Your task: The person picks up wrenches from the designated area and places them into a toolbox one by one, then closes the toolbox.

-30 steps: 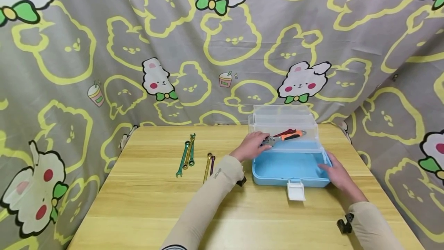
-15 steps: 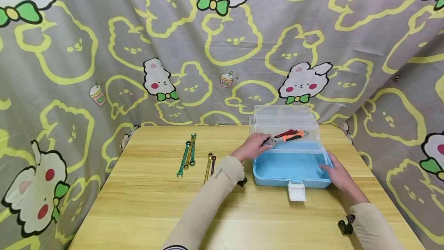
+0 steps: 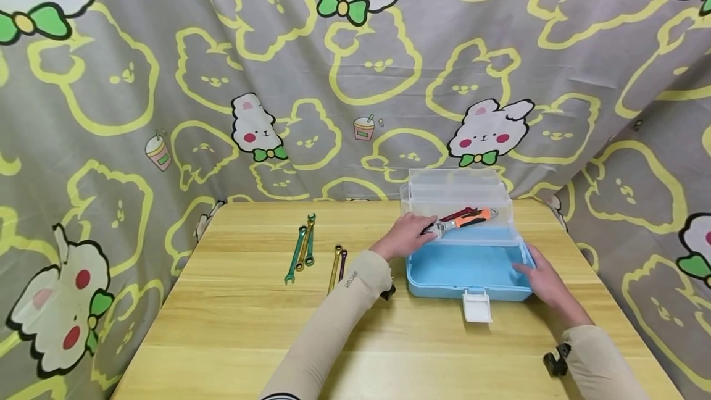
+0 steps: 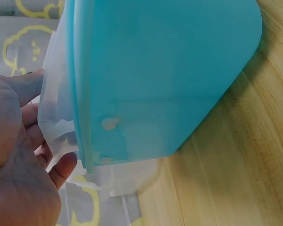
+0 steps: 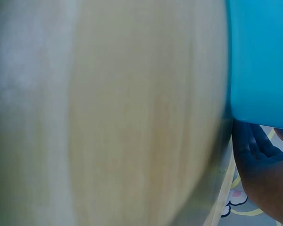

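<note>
A light-blue toolbox [image 3: 463, 292] stands with its lid up at the table's right side. Its clear tray [image 3: 483, 241] is raised at the back and bears an adjustable wrench [image 3: 471, 219] with an orange-and-black handle, beside a dark-red tool [image 3: 465, 210] partly covered. My left hand [image 3: 404, 236] grips the tray's left end, by the wrench's head; in the left wrist view its fingers [image 4: 33, 134] curl at the translucent wall. My right hand [image 3: 545, 278] holds the box's right wall, thumb inside and other fingers outside.
Left of the box lie several combination wrenches: a group of green and gold ones [image 3: 300, 249], then a gold one [image 3: 336, 267] and a purple one [image 3: 342, 264], partly behind the left sleeve. A white latch [image 3: 477, 307] hangs at the box's front. A patterned curtain [image 3: 311, 79] stands behind the table.
The adjustable wrench has shifted slightly to the right in the tray, so more of its head shows past my left fingers. Both hands stay nearly in place; the view drifts a little.
</note>
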A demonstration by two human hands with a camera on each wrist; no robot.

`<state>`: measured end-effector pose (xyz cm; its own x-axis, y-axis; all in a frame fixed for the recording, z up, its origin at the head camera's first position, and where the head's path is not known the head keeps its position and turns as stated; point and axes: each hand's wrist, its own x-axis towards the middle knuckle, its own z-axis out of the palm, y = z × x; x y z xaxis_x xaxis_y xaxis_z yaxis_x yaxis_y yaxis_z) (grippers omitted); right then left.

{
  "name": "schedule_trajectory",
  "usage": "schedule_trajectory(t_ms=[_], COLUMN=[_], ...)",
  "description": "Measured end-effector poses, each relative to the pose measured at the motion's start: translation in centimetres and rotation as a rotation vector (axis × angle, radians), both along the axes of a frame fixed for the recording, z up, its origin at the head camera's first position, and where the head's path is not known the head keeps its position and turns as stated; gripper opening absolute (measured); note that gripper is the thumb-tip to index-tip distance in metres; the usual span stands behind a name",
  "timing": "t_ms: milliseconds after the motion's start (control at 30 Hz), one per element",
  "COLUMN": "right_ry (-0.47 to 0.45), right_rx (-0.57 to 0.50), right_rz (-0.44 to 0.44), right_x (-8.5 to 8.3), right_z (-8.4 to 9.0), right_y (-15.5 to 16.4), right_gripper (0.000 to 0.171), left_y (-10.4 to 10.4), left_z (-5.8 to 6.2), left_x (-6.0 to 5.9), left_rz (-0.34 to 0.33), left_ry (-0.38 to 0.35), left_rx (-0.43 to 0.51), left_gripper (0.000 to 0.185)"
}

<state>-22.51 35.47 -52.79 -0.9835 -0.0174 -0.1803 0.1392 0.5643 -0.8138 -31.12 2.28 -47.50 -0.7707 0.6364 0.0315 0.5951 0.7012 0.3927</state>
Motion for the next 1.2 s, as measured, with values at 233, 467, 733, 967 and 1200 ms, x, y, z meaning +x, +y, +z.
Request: schedule_trajectory(t_ms=[233,467,733,967,1200], right_ry=[-0.003,-0.007,-0.002,-0.012,-0.004], right_rx=[-0.005,-0.012,-0.015,-0.001,-0.013], right_rz=[0.0,-0.007,-0.009,-0.016,-0.015], right_x=[-0.1,-0.1,0.1,-0.1,-0.1], right_z=[-0.1,-0.2,0.0,-0.1,-0.3], right_y=[0.1,0.1,0.0,0.2,0.2], right_gripper=[0.073,0.074,0.074,0.073,0.073], left_y=[0.1,-0.3,-2.7,-7.6,-15.6], left_z=[-0.4,-0.5,0.2,0.3,-1.6], left_x=[0.0,0.2,1.1,2.2,4.3], left_rz=[0.014,0.004,-0.021,0.021,0.137], left_ry=[-0.001,0.013,-0.021,-0.042,-0.049], left_rx=[0.028,0.081,0.145,0.226,0.2], left_gripper=[0.054,0.055,0.059,0.062,0.062])
